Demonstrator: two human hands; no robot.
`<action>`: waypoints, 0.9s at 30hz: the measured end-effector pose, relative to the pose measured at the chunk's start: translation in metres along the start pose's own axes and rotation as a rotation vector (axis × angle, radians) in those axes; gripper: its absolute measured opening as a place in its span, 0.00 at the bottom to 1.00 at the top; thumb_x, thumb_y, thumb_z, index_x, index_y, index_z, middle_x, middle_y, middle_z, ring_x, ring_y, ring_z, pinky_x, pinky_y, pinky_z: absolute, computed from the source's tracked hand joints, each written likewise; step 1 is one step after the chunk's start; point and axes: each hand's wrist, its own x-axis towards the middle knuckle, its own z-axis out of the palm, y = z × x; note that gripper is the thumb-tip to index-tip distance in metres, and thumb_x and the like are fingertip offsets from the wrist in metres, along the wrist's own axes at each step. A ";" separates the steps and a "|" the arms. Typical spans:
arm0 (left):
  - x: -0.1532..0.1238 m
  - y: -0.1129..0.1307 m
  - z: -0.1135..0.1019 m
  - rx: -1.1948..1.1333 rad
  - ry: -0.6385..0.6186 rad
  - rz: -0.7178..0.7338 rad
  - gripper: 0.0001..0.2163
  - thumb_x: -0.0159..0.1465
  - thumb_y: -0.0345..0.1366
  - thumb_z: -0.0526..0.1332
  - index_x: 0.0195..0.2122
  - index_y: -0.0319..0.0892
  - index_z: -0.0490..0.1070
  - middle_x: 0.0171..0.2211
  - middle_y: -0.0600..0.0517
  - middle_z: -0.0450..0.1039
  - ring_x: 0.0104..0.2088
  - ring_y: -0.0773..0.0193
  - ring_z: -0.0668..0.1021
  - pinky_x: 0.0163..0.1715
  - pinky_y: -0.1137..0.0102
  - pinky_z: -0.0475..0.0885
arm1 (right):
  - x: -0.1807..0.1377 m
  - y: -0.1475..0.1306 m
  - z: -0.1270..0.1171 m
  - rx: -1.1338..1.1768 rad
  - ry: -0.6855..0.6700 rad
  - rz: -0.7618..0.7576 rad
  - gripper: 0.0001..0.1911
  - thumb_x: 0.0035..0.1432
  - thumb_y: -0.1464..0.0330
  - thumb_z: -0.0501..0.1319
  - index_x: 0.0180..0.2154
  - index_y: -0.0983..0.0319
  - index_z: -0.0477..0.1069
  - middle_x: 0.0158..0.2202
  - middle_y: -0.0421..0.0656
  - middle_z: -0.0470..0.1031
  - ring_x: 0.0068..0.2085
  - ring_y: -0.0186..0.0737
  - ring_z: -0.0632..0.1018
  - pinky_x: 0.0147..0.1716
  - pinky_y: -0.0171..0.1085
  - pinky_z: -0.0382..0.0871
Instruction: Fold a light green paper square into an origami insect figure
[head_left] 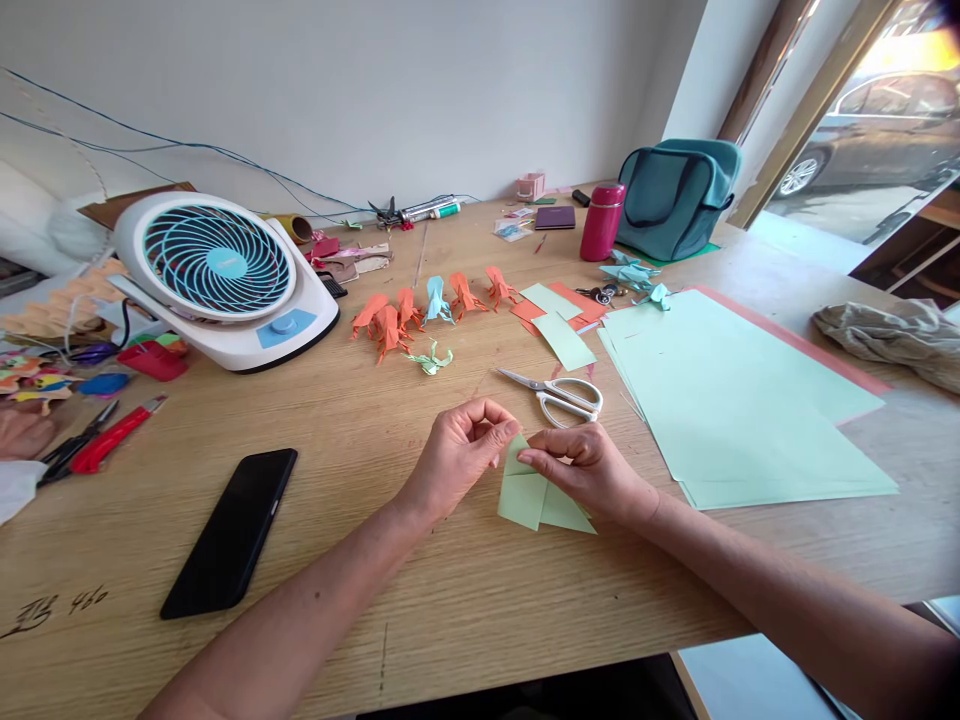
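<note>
Both hands meet over a small folded piece of pale green paper (534, 497) lying near the wooden tabletop's (375, 420) front edge. The left hand (457, 455) and right hand (592, 470) pinch its top corner with their fingers pressed together. It looks thin, light and easily creased, so it is best held by the edges.

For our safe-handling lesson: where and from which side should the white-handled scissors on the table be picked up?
Grip the scissors by the white loop handles, coming from the right, probably with the right hand, nearest though holding the green paper. They lie flat, shut, blades pointing left, loops right.
</note>
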 end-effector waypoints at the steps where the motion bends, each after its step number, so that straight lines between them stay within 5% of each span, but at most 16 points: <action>1: 0.000 0.000 0.000 0.003 -0.010 -0.009 0.16 0.62 0.48 0.67 0.31 0.40 0.72 0.19 0.59 0.63 0.21 0.72 0.64 0.22 0.75 0.59 | 0.000 0.000 0.000 -0.001 0.007 0.004 0.26 0.67 0.55 0.56 0.21 0.61 0.60 0.20 0.34 0.55 0.23 0.28 0.55 0.23 0.33 0.51; 7: 0.000 0.000 -0.002 0.172 0.012 0.061 0.16 0.69 0.49 0.58 0.32 0.40 0.70 0.21 0.58 0.61 0.22 0.71 0.64 0.23 0.74 0.59 | 0.001 0.009 0.000 0.076 0.050 0.073 0.28 0.65 0.52 0.57 0.20 0.60 0.56 0.21 0.34 0.51 0.24 0.29 0.53 0.21 0.33 0.49; 18: -0.002 -0.012 0.004 0.544 0.037 0.446 0.12 0.70 0.32 0.56 0.27 0.41 0.63 0.27 0.56 0.63 0.27 0.70 0.65 0.29 0.73 0.60 | 0.002 0.009 0.000 0.168 0.091 0.127 0.29 0.62 0.49 0.60 0.20 0.61 0.58 0.21 0.34 0.52 0.24 0.29 0.54 0.22 0.34 0.49; 23: -0.002 -0.013 0.002 0.517 -0.002 0.420 0.12 0.70 0.33 0.55 0.28 0.41 0.62 0.28 0.56 0.62 0.27 0.70 0.65 0.28 0.74 0.60 | 0.004 0.008 0.000 0.267 0.151 0.148 0.21 0.61 0.50 0.63 0.28 0.62 0.71 0.25 0.38 0.65 0.27 0.32 0.63 0.26 0.33 0.58; 27: -0.003 -0.017 0.004 0.455 -0.032 0.299 0.11 0.70 0.37 0.56 0.30 0.41 0.66 0.27 0.56 0.63 0.26 0.71 0.66 0.25 0.75 0.61 | 0.006 0.007 -0.004 0.285 0.211 0.167 0.21 0.60 0.51 0.63 0.27 0.61 0.69 0.24 0.37 0.63 0.27 0.32 0.62 0.25 0.33 0.57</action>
